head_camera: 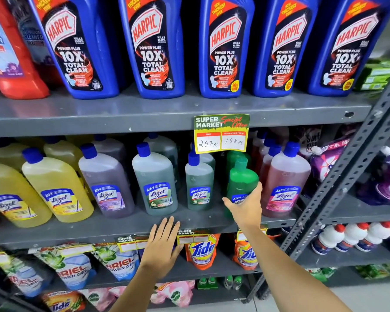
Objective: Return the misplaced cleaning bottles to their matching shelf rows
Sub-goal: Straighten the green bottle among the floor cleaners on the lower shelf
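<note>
My right hand (245,208) is wrapped around the lower body of a bright green Lizol bottle (242,179) with a green cap, standing on the middle shelf (122,228) between a pale green Lizol bottle (199,185) and a pink one (284,183). Another green bottle stands behind it. My left hand (161,242) is flat and empty, fingers spread, resting at the front edge of that shelf. Further left on the same shelf stand a larger pale green bottle (154,179), a purple one (106,183) and yellow ones (54,185).
Large blue Harpic bottles (149,46) fill the top shelf, with a red bottle (11,55) at the left. A price card (221,132) hangs over the middle row. Tide (200,251) and Ariel pouches (74,271) sit below. A slanted metal upright (338,188) borders the right.
</note>
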Demonstrator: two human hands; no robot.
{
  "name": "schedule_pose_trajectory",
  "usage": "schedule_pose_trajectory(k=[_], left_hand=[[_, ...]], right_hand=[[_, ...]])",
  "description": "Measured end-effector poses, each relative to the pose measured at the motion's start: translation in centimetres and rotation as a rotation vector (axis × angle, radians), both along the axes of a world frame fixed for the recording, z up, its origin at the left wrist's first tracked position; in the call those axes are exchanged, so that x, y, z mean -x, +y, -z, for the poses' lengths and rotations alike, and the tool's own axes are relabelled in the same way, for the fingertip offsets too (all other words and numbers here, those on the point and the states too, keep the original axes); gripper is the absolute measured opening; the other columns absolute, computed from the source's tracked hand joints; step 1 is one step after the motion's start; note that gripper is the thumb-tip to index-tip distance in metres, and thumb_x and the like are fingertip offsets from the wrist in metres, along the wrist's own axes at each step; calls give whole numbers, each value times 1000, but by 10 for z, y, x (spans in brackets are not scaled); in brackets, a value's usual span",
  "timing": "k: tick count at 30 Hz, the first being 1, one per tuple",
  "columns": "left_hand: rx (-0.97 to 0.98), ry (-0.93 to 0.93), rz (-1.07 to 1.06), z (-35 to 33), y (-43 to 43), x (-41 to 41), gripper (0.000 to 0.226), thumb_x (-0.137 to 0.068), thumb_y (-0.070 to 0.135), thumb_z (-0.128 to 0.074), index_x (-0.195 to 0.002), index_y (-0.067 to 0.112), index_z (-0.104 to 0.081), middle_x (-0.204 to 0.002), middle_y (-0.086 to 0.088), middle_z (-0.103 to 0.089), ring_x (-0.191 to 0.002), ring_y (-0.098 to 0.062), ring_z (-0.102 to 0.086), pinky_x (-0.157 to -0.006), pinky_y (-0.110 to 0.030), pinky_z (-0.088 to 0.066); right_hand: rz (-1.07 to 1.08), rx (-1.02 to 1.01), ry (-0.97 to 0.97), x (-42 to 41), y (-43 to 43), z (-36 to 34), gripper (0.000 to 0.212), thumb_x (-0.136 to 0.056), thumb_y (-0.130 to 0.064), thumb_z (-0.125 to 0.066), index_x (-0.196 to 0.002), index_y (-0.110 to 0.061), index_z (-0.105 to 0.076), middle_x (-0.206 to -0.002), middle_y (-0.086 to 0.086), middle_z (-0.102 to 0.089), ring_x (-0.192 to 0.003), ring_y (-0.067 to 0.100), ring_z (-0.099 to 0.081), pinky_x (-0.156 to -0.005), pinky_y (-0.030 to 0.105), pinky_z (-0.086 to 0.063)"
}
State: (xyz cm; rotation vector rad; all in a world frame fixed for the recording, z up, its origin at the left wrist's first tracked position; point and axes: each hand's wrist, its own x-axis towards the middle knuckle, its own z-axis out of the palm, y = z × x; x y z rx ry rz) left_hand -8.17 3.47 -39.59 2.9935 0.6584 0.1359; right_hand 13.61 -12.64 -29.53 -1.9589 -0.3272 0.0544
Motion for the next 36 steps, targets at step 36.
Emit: schedule_pose_trajectory(k=[36], left_hand=[[62,118,-12,-24,-10,-5,107,-75,84,16,-157,18,-8,-159,2,8,-149,-20,6,-117,-36,12]], right_hand=[[-90,-46,5,-20,3,12,121,-62,-34,-91,-152,-12,-14,-150,13,-38,-139,30,-39,-113,43,-35]])
